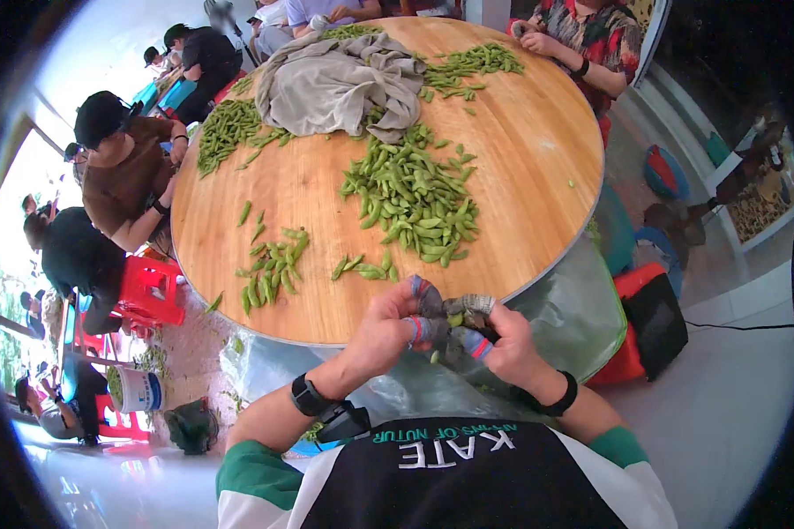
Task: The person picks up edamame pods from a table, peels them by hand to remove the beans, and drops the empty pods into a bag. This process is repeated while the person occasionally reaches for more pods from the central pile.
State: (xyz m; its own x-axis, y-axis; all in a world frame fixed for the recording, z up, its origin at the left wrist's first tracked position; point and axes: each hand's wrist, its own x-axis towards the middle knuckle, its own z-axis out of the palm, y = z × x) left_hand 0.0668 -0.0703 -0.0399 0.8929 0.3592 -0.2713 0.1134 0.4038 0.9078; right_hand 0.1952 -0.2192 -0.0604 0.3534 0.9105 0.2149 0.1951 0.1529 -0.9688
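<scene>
We see the left hand and the right hand brought together at the near edge of the round, light-brown wooden table. Their fingers, wearing grey cloth covers with red and blue bands, are closed and seem to pinch a small green pod between them; how firmly, we cannot tell. A pale green piece shows just below, held or loose, we cannot say. In our judgement, the thick covers could dull the touch and let the pod slip, and at this edge it could drop toward the clear plastic sheet. If the left forearm swings forward carelessly, the small scattered group of green pods could be pushed off.
</scene>
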